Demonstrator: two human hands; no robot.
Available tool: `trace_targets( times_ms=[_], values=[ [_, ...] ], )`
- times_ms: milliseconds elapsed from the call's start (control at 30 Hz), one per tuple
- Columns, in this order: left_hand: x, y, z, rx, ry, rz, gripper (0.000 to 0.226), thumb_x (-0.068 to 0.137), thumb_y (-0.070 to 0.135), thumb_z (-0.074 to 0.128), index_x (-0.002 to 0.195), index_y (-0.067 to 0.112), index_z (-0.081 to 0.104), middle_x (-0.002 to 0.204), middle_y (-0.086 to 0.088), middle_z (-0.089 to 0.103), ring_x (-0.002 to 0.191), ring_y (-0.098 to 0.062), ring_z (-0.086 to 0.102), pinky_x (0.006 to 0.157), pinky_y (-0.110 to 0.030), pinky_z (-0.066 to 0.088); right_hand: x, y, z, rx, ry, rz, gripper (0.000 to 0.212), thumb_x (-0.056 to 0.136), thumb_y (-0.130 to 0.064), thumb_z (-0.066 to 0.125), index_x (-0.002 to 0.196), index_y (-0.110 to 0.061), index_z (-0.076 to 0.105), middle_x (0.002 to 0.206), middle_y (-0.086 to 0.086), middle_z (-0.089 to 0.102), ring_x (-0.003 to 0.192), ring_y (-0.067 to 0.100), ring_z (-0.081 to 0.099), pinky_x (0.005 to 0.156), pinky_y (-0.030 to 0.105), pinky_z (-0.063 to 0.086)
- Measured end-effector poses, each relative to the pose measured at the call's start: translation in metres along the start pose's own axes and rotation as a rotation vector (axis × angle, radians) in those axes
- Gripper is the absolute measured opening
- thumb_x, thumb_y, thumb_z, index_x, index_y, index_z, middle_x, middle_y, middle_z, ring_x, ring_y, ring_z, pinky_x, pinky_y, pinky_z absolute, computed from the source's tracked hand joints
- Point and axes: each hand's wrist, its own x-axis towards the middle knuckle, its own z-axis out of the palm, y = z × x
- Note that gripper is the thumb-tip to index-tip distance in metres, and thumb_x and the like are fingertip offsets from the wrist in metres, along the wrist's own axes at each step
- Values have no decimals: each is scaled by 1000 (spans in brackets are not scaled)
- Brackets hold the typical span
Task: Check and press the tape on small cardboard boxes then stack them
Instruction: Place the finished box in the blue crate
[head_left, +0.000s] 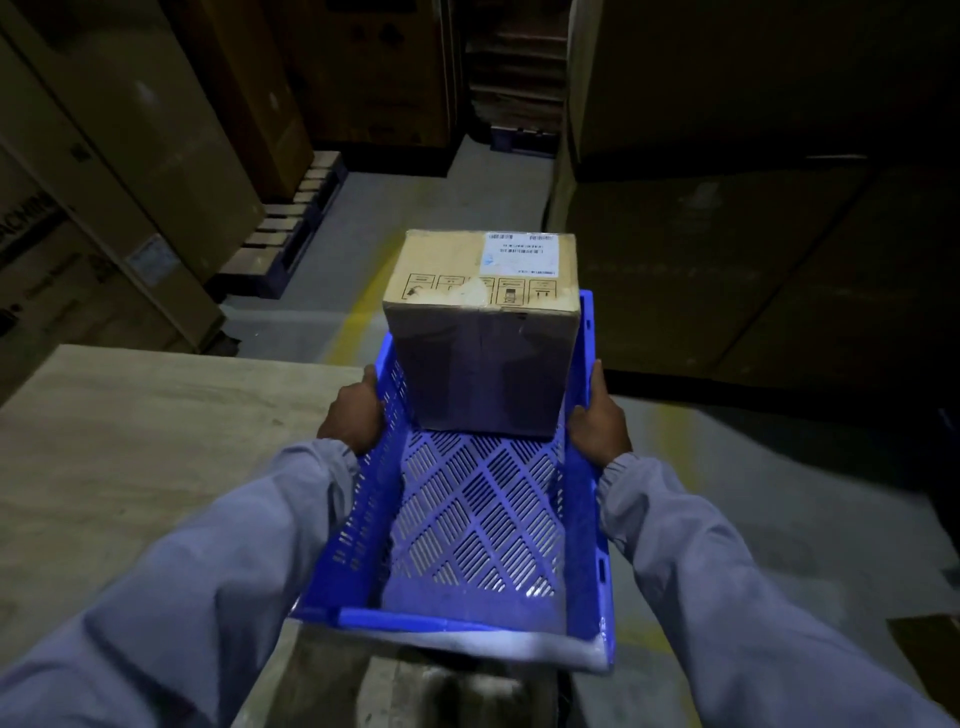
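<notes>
Sleeved arms (208, 561) outstretched; left hand (353, 413), right hand (600, 423) grip crate (592, 519) sides.

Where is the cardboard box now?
Head view, centre: the cardboard box stands at the far end of the blue crate, which the left hand and right hand grip by its side walls.

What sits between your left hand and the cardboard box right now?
Head view: only the slotted side wall of the blue plastic crate. The left hand grips that wall from outside; the taped brown cardboard box stands inside it.
</notes>
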Motion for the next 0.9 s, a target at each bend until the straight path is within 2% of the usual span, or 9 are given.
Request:
trace_targets(
  times_ms=[100,167,233,333,433,600,700,800,900],
  values=[
    [-19,1,-6,-91,-34,122,42,92,14,51,131,9,37,121,-22,57,108,-37,58,84,-38,42,-14,5,5,-66,11,45,74,99,-14,48,154,-26,1,125,15,57,103,33,61,79,29,40],
    [-33,-9,-5,-119,-33,238,52,90,15,52,139,6,36,137,-20,46,125,-34,48,100,-38,38,-28,12,10,-149,28,44,75,99,-17,50,155,-22,0,132,18,57,110,40,60,82,32,42],
    [-46,-23,-3,-100,-63,262,67,89,20,53,148,4,25,150,-19,33,136,-35,37,111,-42,33,-45,19,13,-214,35,58,76,98,-20,51,155,-19,1,133,22,56,110,43,59,84,35,44],
    [-70,-32,-1,-87,-103,246,75,95,22,54,151,-3,13,158,-22,18,144,-36,25,117,-41,24,-80,25,17,-274,66,78,70,98,-23,52,155,-15,11,137,22,53,114,44,56,87,38,44],
    [-96,-39,0,-116,-114,271,74,98,28,51,151,-4,11,159,-23,13,145,-36,21,118,-40,21,-116,27,18,-292,93,60,59,98,-24,52,150,-15,27,139,16,53,117,40,56,92,38,44],
    [-141,-45,-11,-115,-184,275,73,98,43,41,149,-6,20,156,-25,20,143,-35,27,112,-33,24,-162,28,19,-278,162,51,45,97,-22,54,140,-16,44,134,11,58,114,34,58,88,31,43],
    [-173,-52,-15,-144,-171,305,79,94,52,38,145,-6,28,149,-25,32,138,-36,34,107,-33,28,-189,31,25,-230,185,68,46,94,-19,58,138,-16,46,132,10,58,113,32,59,83,26,40],
    [-208,-61,-15,-112,-143,313,69,99,42,42,147,-5,25,153,-23,28,142,-34,30,111,-32,25,-218,39,28,-196,195,57,52,93,-23,60,141,-12,44,138,11,55,120,32,55,91,29,42],
    [-250,-68,-9,-127,-78,289,82,88,54,30,141,-7,35,146,-29,35,137,-41,35,111,-36,29,-252,51,29,-182,192,27,46,92,-22,61,135,-10,47,132,12,57,118,33,56,84,27,38]
  ],
)
